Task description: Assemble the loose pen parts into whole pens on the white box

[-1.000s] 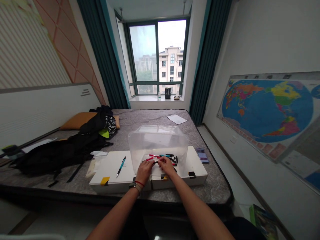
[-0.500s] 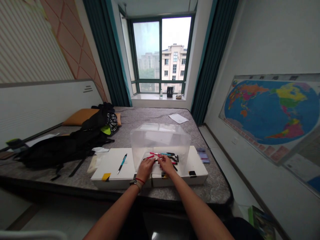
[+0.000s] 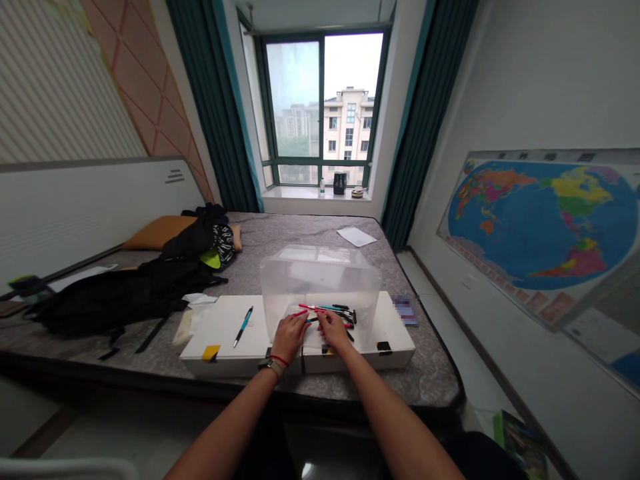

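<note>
Through the head camera I lose most of my own fingertips: the backs of the left hand (image 3: 289,338) and the right hand (image 3: 332,328) cover them, and the undersides of both are out of sight. The right hand also hides part of the pile of pens (image 3: 345,313), so I can't count it. A flat item (image 3: 406,311) on the bed, just beside the right end of the white boxes (image 3: 225,328), is blurred into blocks and unreadable. Both elbows are cut off by the bottom edge.

My left thumb and fingers are brought together on a slim dark pen (image 3: 312,320), whose visible length crosses the small gap between the hands. My right thumb and fingertips are bunched at its other end; at this size they may be pinching it or merely touching, and I can't tell which.

The forearms slant up and inward from the bottom edge, palms down, wrists nearly straight, hands close together at the open side of the clear plastic bin (image 3: 320,275). The pile lies just beyond my right fingers. A red band (image 3: 279,360) rings my left wrist. Well off to the left, a blue-and-black pen (image 3: 243,327) lies slantwise on the white boxes.
</note>
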A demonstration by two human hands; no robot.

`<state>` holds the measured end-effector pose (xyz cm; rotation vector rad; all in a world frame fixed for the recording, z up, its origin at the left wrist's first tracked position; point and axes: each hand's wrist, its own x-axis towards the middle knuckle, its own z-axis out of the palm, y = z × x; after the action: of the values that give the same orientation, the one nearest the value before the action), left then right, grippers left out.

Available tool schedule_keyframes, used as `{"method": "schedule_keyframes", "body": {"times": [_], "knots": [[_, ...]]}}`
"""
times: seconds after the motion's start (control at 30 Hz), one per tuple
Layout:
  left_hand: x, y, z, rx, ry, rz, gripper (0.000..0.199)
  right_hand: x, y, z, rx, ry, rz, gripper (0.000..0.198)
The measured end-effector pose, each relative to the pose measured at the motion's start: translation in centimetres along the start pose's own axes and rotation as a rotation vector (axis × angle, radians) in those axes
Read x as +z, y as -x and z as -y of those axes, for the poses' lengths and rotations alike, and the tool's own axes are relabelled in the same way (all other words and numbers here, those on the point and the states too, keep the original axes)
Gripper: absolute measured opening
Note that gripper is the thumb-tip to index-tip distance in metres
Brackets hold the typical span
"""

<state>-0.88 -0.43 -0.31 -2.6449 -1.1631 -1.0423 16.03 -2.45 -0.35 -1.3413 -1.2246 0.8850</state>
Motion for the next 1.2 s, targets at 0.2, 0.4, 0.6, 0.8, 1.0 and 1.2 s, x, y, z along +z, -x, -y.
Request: {"method": "schedule_keyframes", "body": {"times": [0.2,0.4,0.6,0.8,1.0,1.2], "knots": [[-0.8,-0.3,-0.5,-0.033,-0.006,0.01,0.026,-0.2,-0.1,-0.2,0.074,-0.217,-0.012,0.036],[-1.3,-0.2,-0.9,-0.067,-0.015,-0.017,0.021,0.0,0.1,-0.1,0.035,-0.005,-0.009,0.045],[-1.3,-0.3,-0.8,-0.169,0.049,-0.154,0.027,0.0,0.1,0.0,0.03,-0.028,-0.019,0.046],[-0.8,-0.3,-0.1,-0.4,0.373,-0.151,0.042,-0.4,-0.3,-0.7,0.098,-0.342,-0.077,0.039],[-0.6,-0.1,0.2,-0.442,0.435,-0.101,0.038,-0.6,-0.3,-0.7,0.132,-0.419,-0.058,0.038],[-0.5,0.0,0.3,-0.399,0.34,-0.078,0.031,-0.7,-0.2,-0.5,0.148,-0.463,-0.016,0.038]]}}
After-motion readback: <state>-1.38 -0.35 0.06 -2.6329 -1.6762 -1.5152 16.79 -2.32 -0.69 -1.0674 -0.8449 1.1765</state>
